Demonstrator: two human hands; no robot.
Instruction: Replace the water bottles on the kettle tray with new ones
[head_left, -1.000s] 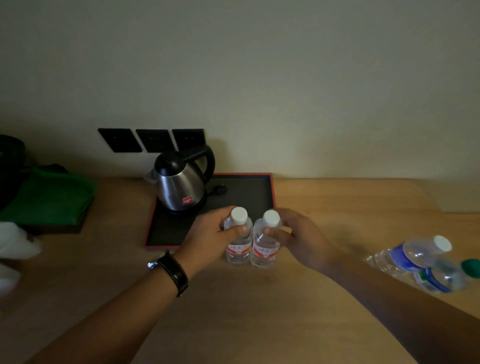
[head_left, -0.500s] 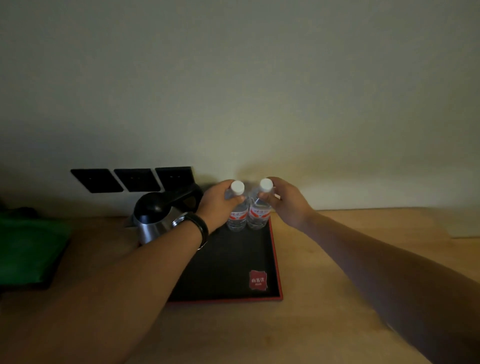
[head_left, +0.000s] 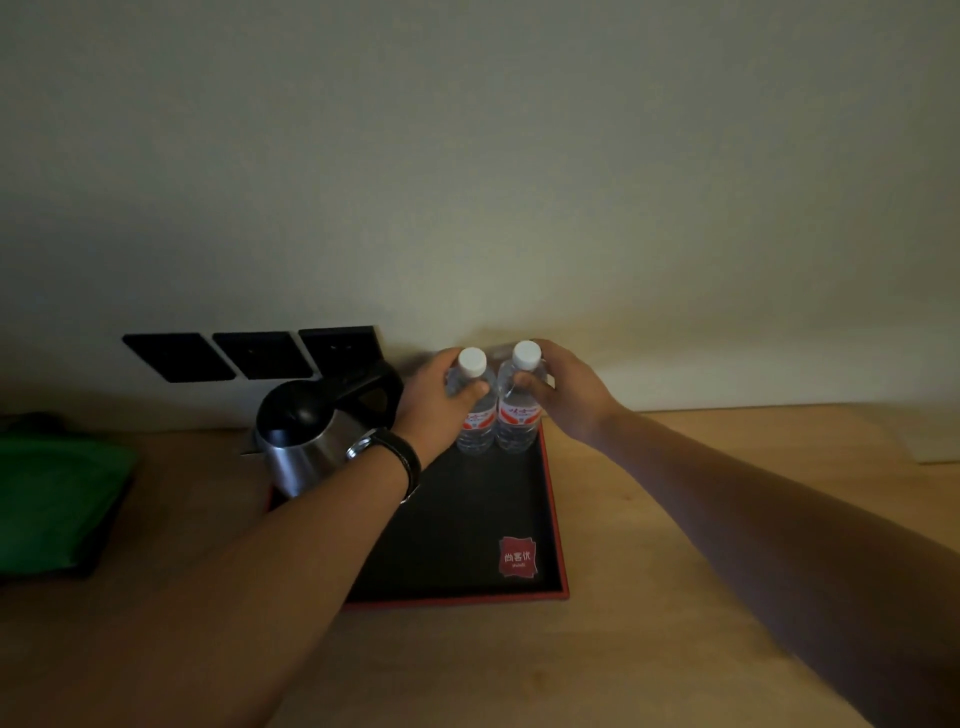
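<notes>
Two small clear water bottles with white caps and red labels stand upright side by side at the far right corner of the black, red-rimmed kettle tray (head_left: 457, 551). My left hand (head_left: 434, 397) grips the left bottle (head_left: 475, 421) around its shoulder. My right hand (head_left: 563, 395) grips the right bottle (head_left: 517, 418) the same way. A steel kettle (head_left: 306, 441) with a black lid and handle stands on the tray's far left, partly hidden by my left forearm.
The tray lies on a wooden desk (head_left: 701, 545) against a pale wall. Three black wall sockets (head_left: 254, 356) sit behind the kettle. A green folded cloth (head_left: 52, 504) lies at the left edge. A red logo patch (head_left: 517, 557) marks the tray's near right.
Both hands carried the two bottles from the desk in front of the tray to the tray's far right corner. The view shifted closer, and the blue-labelled bottles at right left the frame.
</notes>
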